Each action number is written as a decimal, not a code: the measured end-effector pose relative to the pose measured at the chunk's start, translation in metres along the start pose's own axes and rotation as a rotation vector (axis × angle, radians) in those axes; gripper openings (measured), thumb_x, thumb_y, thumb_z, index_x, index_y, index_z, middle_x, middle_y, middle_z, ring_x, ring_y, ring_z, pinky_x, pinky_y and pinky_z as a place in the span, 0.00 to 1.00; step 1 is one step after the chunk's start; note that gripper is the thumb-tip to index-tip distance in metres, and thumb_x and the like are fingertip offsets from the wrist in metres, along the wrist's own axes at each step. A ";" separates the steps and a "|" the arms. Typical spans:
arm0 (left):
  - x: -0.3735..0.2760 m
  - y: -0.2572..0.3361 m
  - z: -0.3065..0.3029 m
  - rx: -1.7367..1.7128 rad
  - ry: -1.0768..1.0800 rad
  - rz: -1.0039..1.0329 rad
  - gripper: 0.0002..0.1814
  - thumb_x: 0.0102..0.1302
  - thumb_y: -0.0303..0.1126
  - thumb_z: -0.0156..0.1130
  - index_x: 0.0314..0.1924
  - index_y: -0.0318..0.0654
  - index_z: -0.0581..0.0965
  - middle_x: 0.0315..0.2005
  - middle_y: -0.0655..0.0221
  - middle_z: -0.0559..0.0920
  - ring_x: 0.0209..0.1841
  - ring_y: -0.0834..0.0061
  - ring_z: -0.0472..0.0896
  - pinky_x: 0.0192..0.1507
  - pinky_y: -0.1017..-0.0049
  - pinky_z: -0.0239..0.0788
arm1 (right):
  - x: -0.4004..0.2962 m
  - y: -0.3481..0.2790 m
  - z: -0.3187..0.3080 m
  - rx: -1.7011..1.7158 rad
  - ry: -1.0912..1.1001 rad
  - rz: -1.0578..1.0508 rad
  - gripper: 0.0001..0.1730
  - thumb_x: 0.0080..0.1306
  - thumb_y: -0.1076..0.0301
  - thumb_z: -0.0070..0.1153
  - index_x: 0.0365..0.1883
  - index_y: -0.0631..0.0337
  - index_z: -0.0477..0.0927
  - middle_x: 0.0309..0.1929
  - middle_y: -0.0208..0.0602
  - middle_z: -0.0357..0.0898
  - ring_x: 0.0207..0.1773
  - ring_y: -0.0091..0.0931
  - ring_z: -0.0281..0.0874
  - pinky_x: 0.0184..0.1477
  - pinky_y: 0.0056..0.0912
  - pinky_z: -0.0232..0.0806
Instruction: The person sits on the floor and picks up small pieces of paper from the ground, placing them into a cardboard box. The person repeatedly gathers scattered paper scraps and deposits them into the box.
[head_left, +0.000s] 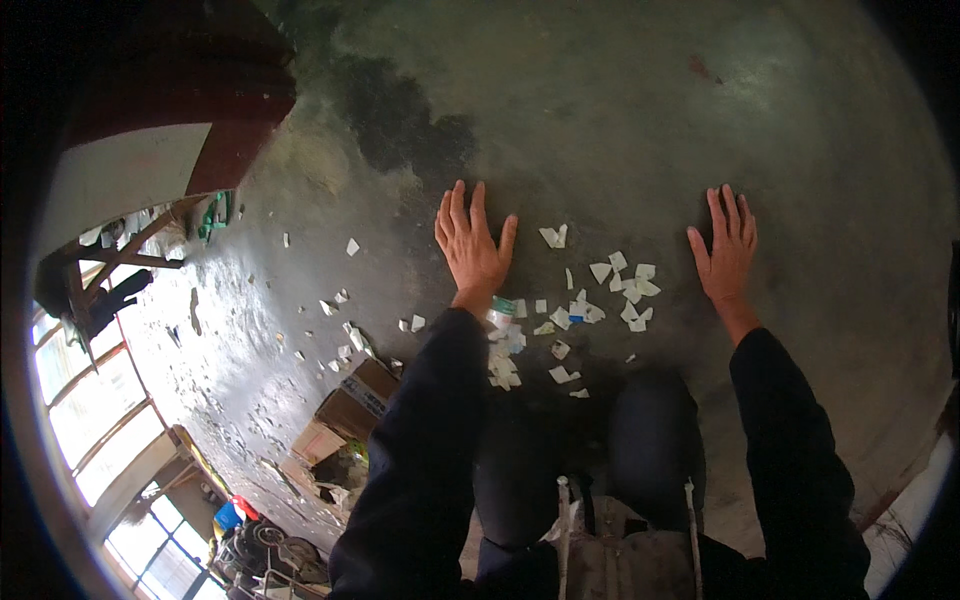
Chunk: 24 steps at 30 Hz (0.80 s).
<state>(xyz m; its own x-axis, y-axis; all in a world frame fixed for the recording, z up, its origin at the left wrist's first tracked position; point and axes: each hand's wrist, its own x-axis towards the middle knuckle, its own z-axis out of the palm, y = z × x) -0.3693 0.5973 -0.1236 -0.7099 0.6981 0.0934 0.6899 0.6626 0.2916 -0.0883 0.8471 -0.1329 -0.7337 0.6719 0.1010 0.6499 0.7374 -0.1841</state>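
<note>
My left hand (474, 244) is held palm down over the grey concrete floor (592, 135), fingers apart, with nothing in it. To the right, my right hand (726, 251) is likewise spread and empty; whether either touches the floor I cannot tell. Torn scraps of whitish paper (636, 283) lie scattered between the two hands and nearer my knees. A small container with a green lid (502, 306) shows beside my left wrist, partly hidden by it. One scrap with a blue patch (577, 318) lies in the middle of the scatter.
An opened cardboard box (341, 416) stands left of my left forearm. More scraps (358, 339) and debris lie around it. Dark red and white furniture (240, 142) rises at upper left, near a wooden frame (131, 251). Windows and a motorcycle (262, 547) are at lower left.
</note>
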 end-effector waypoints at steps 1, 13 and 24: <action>-0.003 -0.002 -0.001 0.004 -0.004 -0.007 0.33 0.68 0.50 0.57 0.69 0.45 0.64 0.70 0.58 0.59 0.73 0.53 0.53 0.71 0.53 0.43 | 0.000 0.000 0.001 0.001 0.006 -0.010 0.36 0.71 0.48 0.51 0.74 0.43 0.57 0.78 0.36 0.49 0.78 0.43 0.44 0.73 0.61 0.40; -0.008 -0.004 0.002 -0.055 0.085 0.025 0.35 0.68 0.54 0.56 0.67 0.42 0.66 0.68 0.55 0.61 0.72 0.51 0.54 0.71 0.52 0.44 | -0.003 0.012 0.021 0.041 0.161 -0.118 0.33 0.72 0.46 0.48 0.72 0.44 0.63 0.75 0.35 0.57 0.76 0.42 0.51 0.72 0.59 0.45; -0.012 -0.006 0.012 -0.018 0.156 0.040 0.35 0.67 0.57 0.55 0.66 0.42 0.68 0.67 0.55 0.62 0.71 0.51 0.56 0.71 0.52 0.45 | -0.001 0.021 0.033 0.029 0.278 -0.169 0.30 0.73 0.43 0.45 0.70 0.42 0.65 0.73 0.33 0.61 0.74 0.39 0.57 0.71 0.57 0.50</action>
<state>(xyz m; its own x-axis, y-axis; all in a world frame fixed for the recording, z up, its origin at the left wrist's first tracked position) -0.3632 0.5887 -0.1380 -0.6964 0.6721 0.2517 0.7163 0.6291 0.3020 -0.0804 0.8598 -0.1688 -0.7460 0.5365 0.3945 0.5148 0.8404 -0.1695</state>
